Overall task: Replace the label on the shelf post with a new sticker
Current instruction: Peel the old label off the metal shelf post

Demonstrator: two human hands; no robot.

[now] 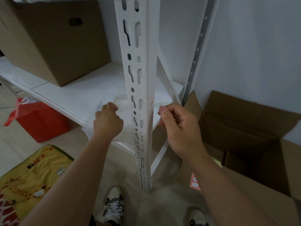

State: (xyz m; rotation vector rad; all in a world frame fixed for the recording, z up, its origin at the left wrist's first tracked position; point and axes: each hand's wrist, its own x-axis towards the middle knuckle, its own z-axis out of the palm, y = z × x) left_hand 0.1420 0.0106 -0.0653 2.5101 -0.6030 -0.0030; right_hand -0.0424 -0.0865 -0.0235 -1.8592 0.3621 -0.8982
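While only the head view is on hand, it shows both hands raised to either side of the white slotted shelf post (141,101), which stands upright in the middle of the scene and runs down to the floor between the person's shoes. On the post's right face, level with the hands, sits a small label (152,102) with red marks; it looks partly lifted or torn, though it is too small to be sure. Just right of that spot, the right hand (177,126) has thumb and forefinger brought together near the post's edge as if pinching something thin, but whether anything lies between them cannot be told. To the post's left, the left hand (108,121) is loosely curled, near a clear plastic container on the white shelf (68,97); whether it holds anything cannot be told. Low on the right, a sheet of red-bordered stickers (195,183) lies on the flap of an open cardboard box (244,131). Such a label is likely light, thin and easily torn, so it should be taken by a freed corner and peeled slowly along the smooth, stiff metal.
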